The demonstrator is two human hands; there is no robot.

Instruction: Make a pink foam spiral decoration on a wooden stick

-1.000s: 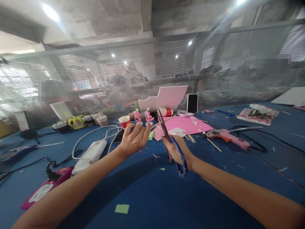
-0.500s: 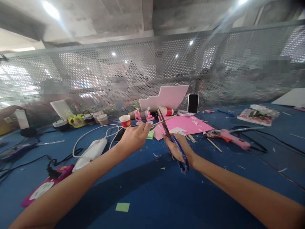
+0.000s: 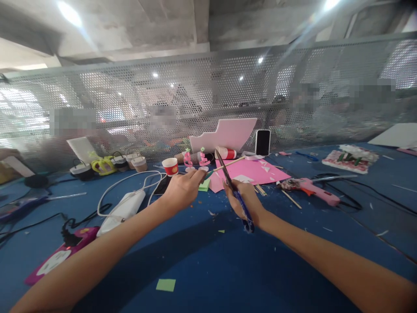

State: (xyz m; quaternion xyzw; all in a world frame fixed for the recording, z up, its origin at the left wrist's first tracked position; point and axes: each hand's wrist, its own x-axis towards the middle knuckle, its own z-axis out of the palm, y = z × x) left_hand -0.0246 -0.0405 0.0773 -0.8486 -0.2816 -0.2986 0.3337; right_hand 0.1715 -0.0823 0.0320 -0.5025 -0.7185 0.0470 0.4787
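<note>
My left hand pinches one end of a thin wooden stick, which slants up to the right. A small dark green bit shows by its fingertips; what it is I cannot make out. My right hand is wrapped round blue-handled scissors. Their dark blades point up and away and cross the stick, close together. Beyond the hands lie a pink sheet with white scraps and a green paper pad. Two small pink figures with green tops stand near my left fingertips.
A pink glue gun lies at right near loose sticks. Left are a white power strip, a purple device and a red-white paper cup. A phone leans at the back before a perforated metal screen.
The scissors have closed: their handles and blades are nearer together across the stick. My left hand keeps its hold, and the view has shifted slightly.
</note>
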